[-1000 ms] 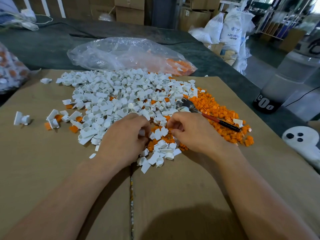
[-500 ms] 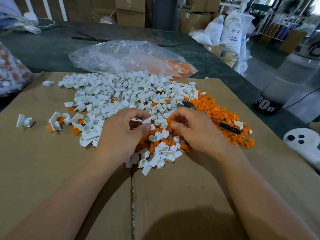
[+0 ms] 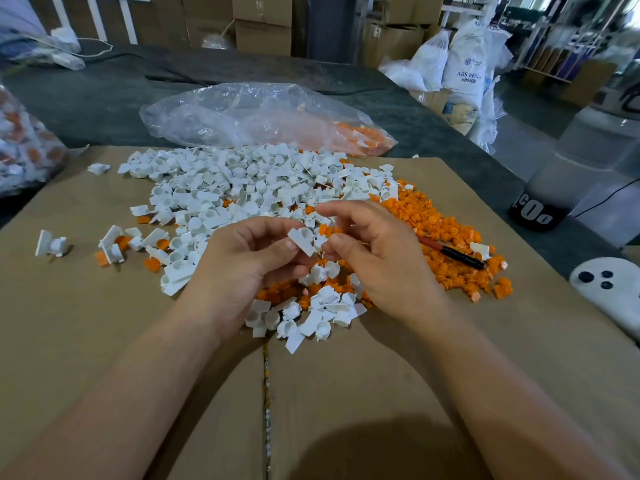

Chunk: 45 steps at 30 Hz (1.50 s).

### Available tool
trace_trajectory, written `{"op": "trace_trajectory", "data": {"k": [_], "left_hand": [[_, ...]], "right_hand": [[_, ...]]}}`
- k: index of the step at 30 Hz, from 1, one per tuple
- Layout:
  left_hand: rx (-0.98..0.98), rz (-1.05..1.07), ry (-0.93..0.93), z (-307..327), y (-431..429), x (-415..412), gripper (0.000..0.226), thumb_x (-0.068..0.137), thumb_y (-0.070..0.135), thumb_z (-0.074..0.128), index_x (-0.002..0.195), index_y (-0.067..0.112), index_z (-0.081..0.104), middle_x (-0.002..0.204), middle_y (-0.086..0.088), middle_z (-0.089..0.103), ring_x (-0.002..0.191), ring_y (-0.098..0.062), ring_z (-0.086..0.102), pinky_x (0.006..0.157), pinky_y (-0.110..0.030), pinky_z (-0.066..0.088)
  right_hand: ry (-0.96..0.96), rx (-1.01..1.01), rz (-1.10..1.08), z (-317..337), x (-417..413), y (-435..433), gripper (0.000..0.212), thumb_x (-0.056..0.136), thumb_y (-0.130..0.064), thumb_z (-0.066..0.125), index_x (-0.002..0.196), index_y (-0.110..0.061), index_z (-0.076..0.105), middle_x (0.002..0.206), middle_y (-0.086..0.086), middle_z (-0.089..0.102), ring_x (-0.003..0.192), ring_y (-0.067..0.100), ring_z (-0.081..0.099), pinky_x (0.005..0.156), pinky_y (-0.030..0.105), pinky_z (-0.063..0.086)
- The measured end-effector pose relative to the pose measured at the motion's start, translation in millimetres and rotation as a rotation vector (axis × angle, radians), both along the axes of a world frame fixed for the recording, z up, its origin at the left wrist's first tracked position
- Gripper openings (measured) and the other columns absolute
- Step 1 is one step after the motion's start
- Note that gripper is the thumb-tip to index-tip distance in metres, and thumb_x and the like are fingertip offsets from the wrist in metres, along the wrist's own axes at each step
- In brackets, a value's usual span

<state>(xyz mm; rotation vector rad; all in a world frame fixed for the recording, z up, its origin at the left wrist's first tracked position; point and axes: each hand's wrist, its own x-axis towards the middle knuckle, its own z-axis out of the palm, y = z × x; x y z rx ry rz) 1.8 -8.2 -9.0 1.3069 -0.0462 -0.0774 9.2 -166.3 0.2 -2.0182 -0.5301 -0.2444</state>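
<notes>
In the head view, a small white plastic piece with a flat tab and a round cup (image 3: 302,241) was held up over the near end of the piles, in the middle of the scene. It was pinched by the left hand (image 3: 242,268), with the thumb and bent fingers closed on its left side. The right hand (image 3: 374,258) was held just right of it, almost touching. A tiny orange plastic cap (image 3: 327,231) was pinched between that hand's thumb and first finger, right beside the white piece.

A big heap of white plastic pieces (image 3: 242,188) was spread over the far and left part of a brown cardboard sheet (image 3: 346,393). A heap of orange plastic caps (image 3: 440,230) was laid to the right of it, and the two heaps were mixed under the hands. A thin tool with a red and black handle (image 3: 450,251) was laid on the orange heap, partly hidden by the right hand. A clear plastic bag (image 3: 249,116) with some orange caps inside was seen at the far edge of the cardboard.
</notes>
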Motion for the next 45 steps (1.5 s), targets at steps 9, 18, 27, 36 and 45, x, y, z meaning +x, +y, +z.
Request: {"op": "trace_trajectory", "data": {"k": [9, 18, 27, 36, 45], "left_hand": [[0.029, -0.015, -0.040, 0.7, -1.9, -1.9, 0.023, 0.060, 0.011, 0.064, 0.083, 0.010, 0.069, 0.074, -0.006, 0.072, 0.068, -0.017, 0.068, 0.061, -0.020, 0.055], [0.185, 0.012, -0.109, 4.5, -4.4, -7.5, 0.025, 0.059, 0.013, 0.067, 0.083, 0.008, 0.070, 0.066, -0.003, 0.072, 0.058, -0.011, 0.068, 0.054, -0.014, 0.051], [0.192, -0.033, -0.068, 4.7, -0.1, -9.1, 0.014, 0.069, -0.002, 0.066, 0.079, 0.007, 0.070, 0.062, -0.006, 0.070, 0.053, -0.011, 0.066, 0.052, -0.015, 0.052], [-0.123, -0.099, 0.082, 5.1, 0.4, -4.0, 0.017, 0.062, 0.003, 0.059, 0.067, 0.006, 0.075, 0.060, -0.007, 0.069, 0.053, -0.010, 0.065, 0.048, -0.015, 0.051], [-0.163, -0.091, 0.135, 4.3, 1.1, -4.1, 0.017, 0.062, 0.004, 0.058, 0.078, 0.002, 0.059, 0.054, -0.007, 0.065, 0.045, -0.010, 0.062, 0.043, -0.014, 0.049]], "right_hand": [[0.034, 0.054, 0.002, 2.8, -5.8, 4.8, 0.030, 0.081, 0.000, 0.065, 0.076, -0.030, 0.060, 0.079, 0.001, 0.067, 0.072, 0.018, 0.065, 0.068, 0.039, 0.055], [-0.002, -0.020, -0.037, 2.0, -6.8, 3.5, 0.036, 0.077, -0.003, 0.068, 0.072, -0.036, 0.057, 0.066, -0.014, 0.061, 0.059, 0.002, 0.060, 0.055, 0.014, 0.048], [-0.007, -0.009, -0.014, 0.2, -8.1, 3.2, 0.038, 0.073, -0.001, 0.070, 0.072, -0.035, 0.053, 0.059, -0.014, 0.057, 0.052, 0.000, 0.056, 0.052, 0.007, 0.041], [-0.065, 0.223, 0.099, -1.0, -4.2, 3.0, 0.024, 0.074, -0.009, 0.070, 0.087, -0.029, 0.068, 0.083, -0.011, 0.067, 0.078, 0.009, 0.065, 0.068, 0.024, 0.053], [0.105, 0.286, 0.224, -3.4, -0.1, -0.4, 0.037, 0.079, 0.006, 0.062, 0.102, -0.022, 0.064, 0.091, -0.012, 0.069, 0.092, 0.007, 0.066, 0.083, 0.023, 0.052]]}}
